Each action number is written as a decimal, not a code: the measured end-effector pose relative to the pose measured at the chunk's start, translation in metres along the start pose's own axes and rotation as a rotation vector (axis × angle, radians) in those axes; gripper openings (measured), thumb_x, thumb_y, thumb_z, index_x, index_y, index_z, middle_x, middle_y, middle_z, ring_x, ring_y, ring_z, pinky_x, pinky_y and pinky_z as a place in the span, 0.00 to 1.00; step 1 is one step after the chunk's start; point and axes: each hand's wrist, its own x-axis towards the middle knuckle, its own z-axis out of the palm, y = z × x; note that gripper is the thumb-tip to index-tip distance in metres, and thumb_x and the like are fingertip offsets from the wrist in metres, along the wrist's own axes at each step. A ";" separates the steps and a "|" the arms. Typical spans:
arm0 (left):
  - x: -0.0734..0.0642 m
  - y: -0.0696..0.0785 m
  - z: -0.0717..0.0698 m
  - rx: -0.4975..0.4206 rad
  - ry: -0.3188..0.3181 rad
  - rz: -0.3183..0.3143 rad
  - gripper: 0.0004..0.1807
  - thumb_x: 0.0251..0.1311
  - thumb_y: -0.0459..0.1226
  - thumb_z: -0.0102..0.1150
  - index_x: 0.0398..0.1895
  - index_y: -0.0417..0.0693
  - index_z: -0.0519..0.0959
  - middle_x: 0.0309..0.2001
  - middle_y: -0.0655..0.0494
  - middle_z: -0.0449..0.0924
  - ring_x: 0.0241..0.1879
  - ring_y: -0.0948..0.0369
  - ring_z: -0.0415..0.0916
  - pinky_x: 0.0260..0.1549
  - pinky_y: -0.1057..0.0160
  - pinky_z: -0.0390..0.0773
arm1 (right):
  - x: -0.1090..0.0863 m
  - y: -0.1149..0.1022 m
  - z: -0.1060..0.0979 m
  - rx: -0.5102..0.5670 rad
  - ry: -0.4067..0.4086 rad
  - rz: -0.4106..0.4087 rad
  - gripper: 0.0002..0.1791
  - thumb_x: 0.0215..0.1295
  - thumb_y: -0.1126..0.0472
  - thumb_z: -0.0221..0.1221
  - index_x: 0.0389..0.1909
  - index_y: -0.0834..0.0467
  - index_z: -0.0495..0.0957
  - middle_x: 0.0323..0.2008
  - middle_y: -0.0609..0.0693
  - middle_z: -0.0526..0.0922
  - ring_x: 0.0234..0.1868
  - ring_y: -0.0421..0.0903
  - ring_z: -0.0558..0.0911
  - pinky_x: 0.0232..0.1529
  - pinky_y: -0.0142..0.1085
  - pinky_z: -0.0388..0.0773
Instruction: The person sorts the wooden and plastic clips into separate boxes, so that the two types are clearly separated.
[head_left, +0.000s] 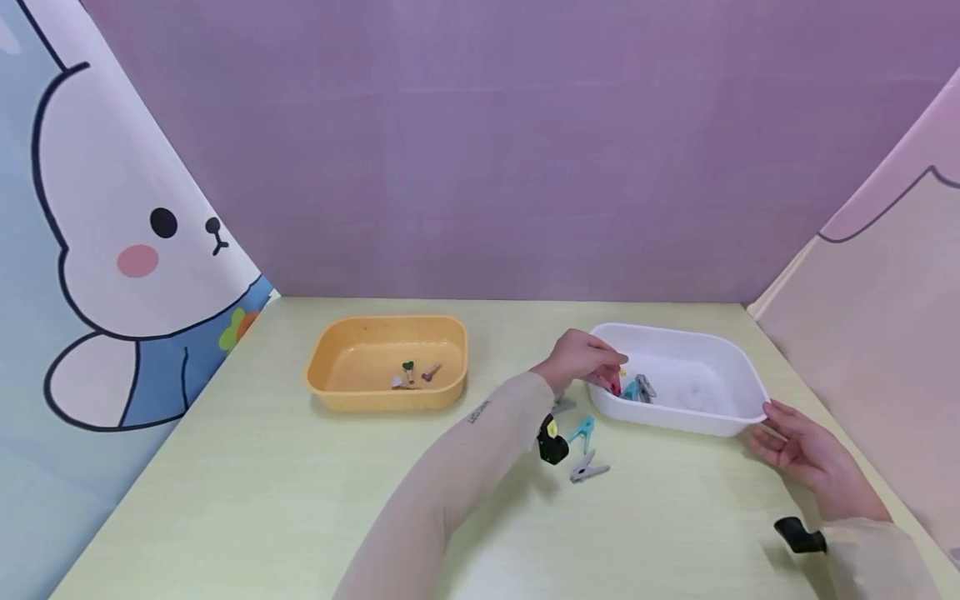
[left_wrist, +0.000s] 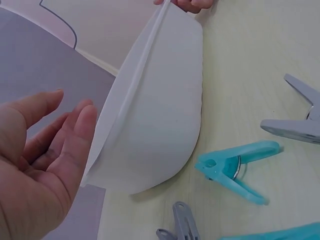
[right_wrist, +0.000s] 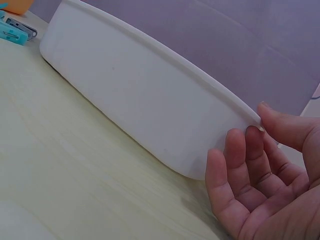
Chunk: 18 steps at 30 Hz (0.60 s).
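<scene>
My left hand point(head_left: 588, 358) hovers over the left end of a white plastic basin point(head_left: 712, 423). In the left wrist view its thumb and fingers stand apart, and nothing shows between them. Just below its fingertips is a red clothespin point(head_left: 616, 385), partly hidden by the hand. Beside that one, a teal clothespin point(head_left: 632, 391) and a grey clothespin point(head_left: 646, 386) lie in the basin. At the basin's right corner my right hand point(head_left: 806, 458) pinches the rim, thumb on top and fingers underneath.
On the table in front of the basin lie another teal clothespin point(head_left: 583, 430) and a grey clothespin point(head_left: 588, 468). One more grey clothespin point(head_left: 563, 404) is partly behind the left wrist. An orange basin point(head_left: 382, 401) at the left holds several small clips, one with a green heart point(head_left: 408, 366).
</scene>
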 end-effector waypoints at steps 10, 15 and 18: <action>-0.006 -0.007 -0.021 0.051 -0.123 0.071 0.07 0.62 0.38 0.68 0.35 0.42 0.87 0.36 0.45 0.87 0.38 0.51 0.86 0.32 0.61 0.87 | 0.001 0.000 -0.002 -0.007 0.004 0.007 0.17 0.79 0.67 0.44 0.40 0.58 0.83 0.37 0.53 0.87 0.37 0.50 0.86 0.45 0.46 0.86; -0.004 -0.014 -0.035 0.086 -0.175 0.068 0.07 0.62 0.38 0.68 0.37 0.42 0.87 0.35 0.47 0.87 0.33 0.57 0.85 0.32 0.60 0.87 | 0.001 0.000 -0.001 -0.002 0.015 0.005 0.17 0.79 0.67 0.44 0.40 0.58 0.83 0.37 0.53 0.87 0.37 0.50 0.87 0.44 0.46 0.86; -0.004 -0.020 -0.043 0.110 -0.197 0.049 0.07 0.62 0.38 0.68 0.37 0.44 0.87 0.33 0.50 0.87 0.33 0.58 0.85 0.33 0.60 0.87 | 0.000 0.000 -0.001 -0.002 0.017 0.008 0.17 0.79 0.67 0.44 0.40 0.58 0.83 0.37 0.53 0.87 0.36 0.50 0.87 0.44 0.46 0.86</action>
